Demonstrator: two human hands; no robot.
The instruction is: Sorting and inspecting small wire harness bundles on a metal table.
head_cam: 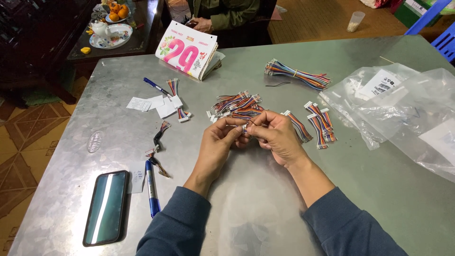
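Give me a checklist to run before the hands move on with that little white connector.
1. Connector pinched between both hands: ok.
2. Left hand and right hand raised over the metal table: ok.
3. Thin black wire seated in the connector: cannot tell.
4. Pile of coloured wire harnesses close behind the hands: ok.
5. Phone and blue pen apart from the hands: ok.

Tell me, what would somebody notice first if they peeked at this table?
Probably the two hands meeting in the middle of the grey metal table: the left hand and right hand pinch a small white connector with thin wires. Just behind them lies a heap of colourful wire bundles. Next, the big tear-off calendar with its bright pink number at the far edge, and the dark phone at the near left.
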